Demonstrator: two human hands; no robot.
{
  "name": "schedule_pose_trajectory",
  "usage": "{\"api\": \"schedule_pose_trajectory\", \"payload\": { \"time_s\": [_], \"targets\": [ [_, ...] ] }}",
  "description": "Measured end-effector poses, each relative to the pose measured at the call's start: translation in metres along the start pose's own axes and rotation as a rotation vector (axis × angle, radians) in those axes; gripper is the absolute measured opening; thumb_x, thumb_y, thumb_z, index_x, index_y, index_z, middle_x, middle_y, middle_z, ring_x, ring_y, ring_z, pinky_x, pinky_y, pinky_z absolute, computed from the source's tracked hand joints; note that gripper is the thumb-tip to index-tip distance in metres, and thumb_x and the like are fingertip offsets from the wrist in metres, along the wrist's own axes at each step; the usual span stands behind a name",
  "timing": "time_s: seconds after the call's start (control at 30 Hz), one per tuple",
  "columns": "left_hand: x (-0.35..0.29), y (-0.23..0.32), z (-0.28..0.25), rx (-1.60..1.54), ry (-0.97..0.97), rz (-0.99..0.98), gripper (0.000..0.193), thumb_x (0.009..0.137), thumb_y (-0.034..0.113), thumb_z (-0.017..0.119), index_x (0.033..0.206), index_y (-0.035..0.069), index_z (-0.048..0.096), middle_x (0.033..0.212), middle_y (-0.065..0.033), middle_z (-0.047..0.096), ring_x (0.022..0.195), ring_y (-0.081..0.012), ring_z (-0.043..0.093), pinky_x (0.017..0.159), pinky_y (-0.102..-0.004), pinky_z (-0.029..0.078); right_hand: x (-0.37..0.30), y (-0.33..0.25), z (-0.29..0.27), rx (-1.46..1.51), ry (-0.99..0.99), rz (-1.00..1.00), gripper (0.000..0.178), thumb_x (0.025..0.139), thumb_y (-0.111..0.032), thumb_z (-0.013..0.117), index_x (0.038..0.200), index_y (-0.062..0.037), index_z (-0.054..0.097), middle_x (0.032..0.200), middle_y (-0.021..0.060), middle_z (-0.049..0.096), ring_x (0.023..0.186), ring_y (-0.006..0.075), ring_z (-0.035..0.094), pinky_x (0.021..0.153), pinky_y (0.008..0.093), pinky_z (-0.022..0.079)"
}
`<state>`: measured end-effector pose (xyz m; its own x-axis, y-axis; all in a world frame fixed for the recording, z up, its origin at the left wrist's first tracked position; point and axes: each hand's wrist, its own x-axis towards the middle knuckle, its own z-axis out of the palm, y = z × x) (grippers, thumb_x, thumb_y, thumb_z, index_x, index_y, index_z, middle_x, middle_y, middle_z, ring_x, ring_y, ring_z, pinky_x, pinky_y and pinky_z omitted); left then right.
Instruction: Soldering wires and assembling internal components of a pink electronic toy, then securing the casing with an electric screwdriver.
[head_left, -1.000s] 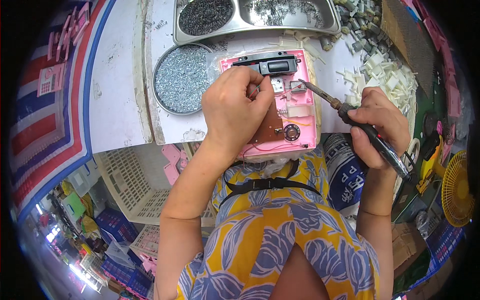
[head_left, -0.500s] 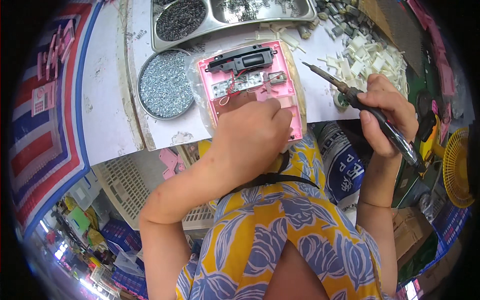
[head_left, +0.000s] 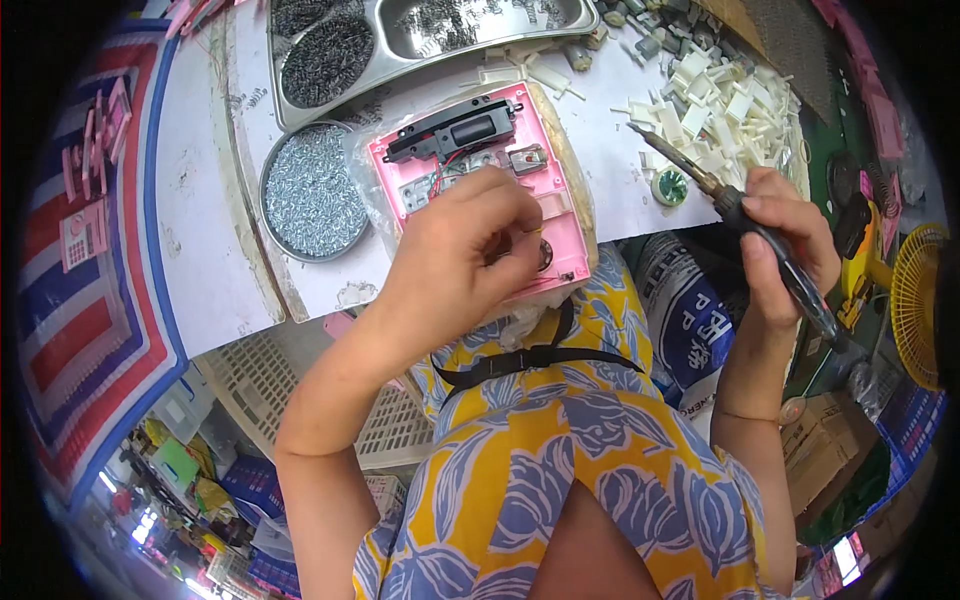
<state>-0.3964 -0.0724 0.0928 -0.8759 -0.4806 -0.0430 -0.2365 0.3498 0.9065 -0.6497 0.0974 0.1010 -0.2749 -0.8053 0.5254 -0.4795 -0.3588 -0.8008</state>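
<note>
My right hand (head_left: 802, 240) holds a soldering iron (head_left: 785, 262) by its black handle, the tip pointing to the far left, in the air right of the pink plastic case (head_left: 567, 232). The open case lies at the table's near edge with a black plastic mechanism (head_left: 455, 132), a metal plate and thin red wires inside. Over the case's near part, my left hand (head_left: 465, 240) is closed in a pinch. A small dark round part (head_left: 544, 256) sits by its fingertips. What the fingers hold, if anything, is hidden.
A round tin of small screws (head_left: 315, 190) stands left of the case. Behind it is a metal tray (head_left: 385, 75) with dark springs. White plastic parts (head_left: 715, 100) are heaped at the far right, near a small green-and-white round container (head_left: 669, 186). A yellow fan (head_left: 920, 305) stands right.
My left hand has drawn back from the case's middle, and its fingers are now pinched near the round part. The soldering iron stays in my right hand. The whole view has shifted slightly.
</note>
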Motion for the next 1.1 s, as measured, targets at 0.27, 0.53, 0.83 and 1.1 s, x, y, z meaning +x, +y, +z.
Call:
{"api": "schedule_pose_trajectory", "payload": {
  "time_s": [0.27,0.53,0.83,1.1],
  "targets": [
    [-0.006,-0.009,0.006,0.052,-0.024,0.048,0.008,0.091,-0.001,0.068,0.097,-0.002,0.063,0.087,-0.0088,0.063,0.075,-0.0173,0.063,0.065,-0.0284,0.049,0.01,0.002,0.014,-0.01,-0.091,-0.015,0.026,0.078,-0.005,0.072,0.102,0.0057,0.07,0.076,0.01,0.059,0.067,0.0202,0.051,0.062,0.0319,0.039],
    [-0.006,-0.008,0.014,0.336,0.075,0.17,0.013,0.084,0.005,0.074,0.093,0.002,0.064,0.114,-0.0125,0.059,0.079,-0.0319,0.067,0.067,-0.0424,0.054,-0.008,-0.004,0.001,0.001,-0.162,0.02,0.026,0.078,-0.006,0.072,0.102,0.0049,0.07,0.075,0.01,0.059,0.066,0.0216,0.052,0.061,0.0325,0.04],
    [-0.006,-0.005,0.013,0.336,0.037,0.096,0.013,0.084,-0.001,0.073,0.094,0.0,0.065,0.115,-0.0154,0.059,0.091,-0.0326,0.065,0.074,-0.0396,0.054,-0.019,-0.003,0.024,0.098,-0.316,0.147,0.024,0.068,-0.007,0.075,0.091,0.001,0.073,0.065,0.0077,0.055,0.061,0.0229,0.05,0.054,0.0339,0.038],
    [-0.007,-0.004,0.015,0.364,0.048,0.102,0.014,0.084,-0.001,0.073,0.095,0.001,0.065,0.116,-0.0149,0.058,0.093,-0.0334,0.065,0.075,-0.0404,0.055,-0.013,-0.002,0.029,0.071,-0.343,0.146,0.026,0.066,-0.006,0.076,0.092,-0.0015,0.073,0.063,0.0074,0.053,0.058,0.0229,0.05,0.053,0.0345,0.038]
  ]
}}
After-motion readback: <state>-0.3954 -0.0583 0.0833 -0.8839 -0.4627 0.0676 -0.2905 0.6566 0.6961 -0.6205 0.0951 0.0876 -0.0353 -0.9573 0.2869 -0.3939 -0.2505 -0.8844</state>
